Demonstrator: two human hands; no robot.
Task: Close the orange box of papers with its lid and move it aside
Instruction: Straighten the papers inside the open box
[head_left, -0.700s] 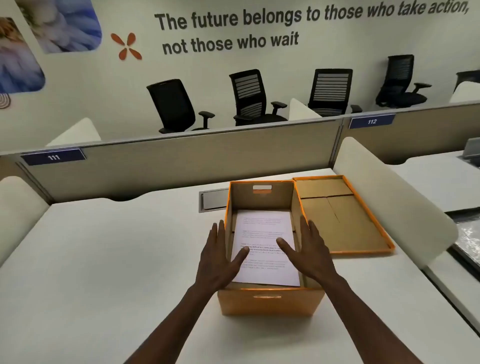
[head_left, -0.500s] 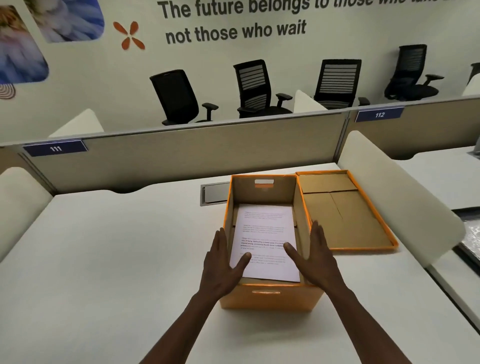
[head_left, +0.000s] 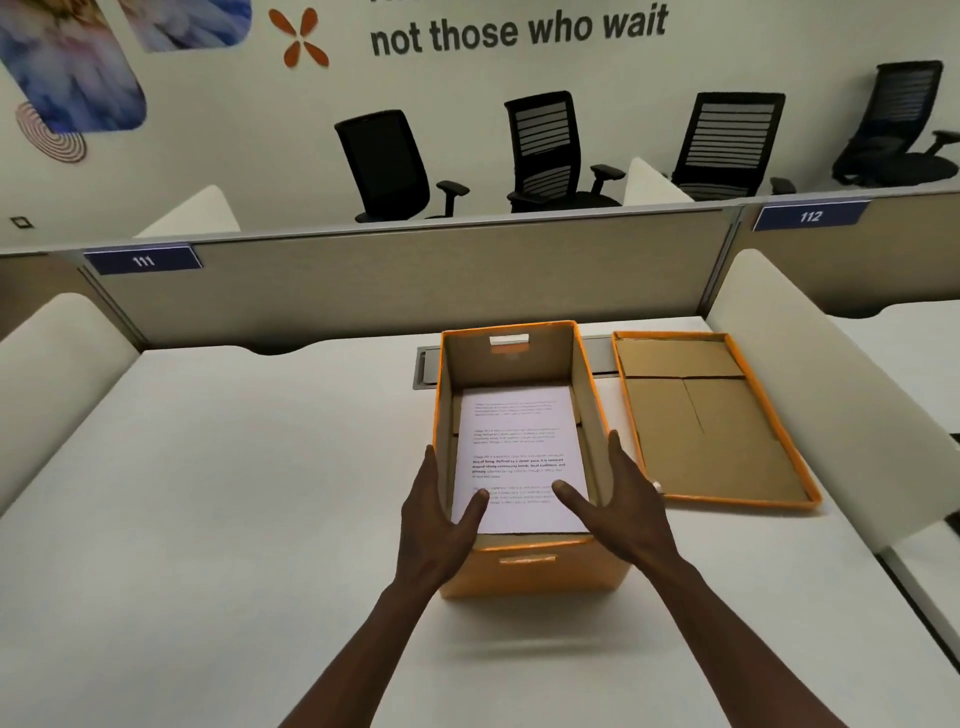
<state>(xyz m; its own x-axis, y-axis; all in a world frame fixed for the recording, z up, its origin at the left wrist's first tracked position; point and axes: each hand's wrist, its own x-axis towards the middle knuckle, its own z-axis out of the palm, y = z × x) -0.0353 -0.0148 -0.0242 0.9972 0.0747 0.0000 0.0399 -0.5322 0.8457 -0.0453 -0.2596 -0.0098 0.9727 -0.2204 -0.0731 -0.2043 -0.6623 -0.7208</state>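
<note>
The orange box stands open on the white desk, with a stack of printed papers lying flat inside. My left hand clasps its left wall and my right hand its right wall, thumbs inside on the paper's edges, fingers outside. The orange lid lies upside down on the desk to the right of the box, its brown cardboard inside facing up, with a narrow gap between them.
A grey cable hatch sits in the desk behind the box. A beige partition closes the back. White curved dividers stand at the left and right sides. Black office chairs line the far wall.
Both hands slid from resting over the papers to gripping the box's side walls. The box now sits apart from the lid, which it touched before. The view tilted down and closer.
</note>
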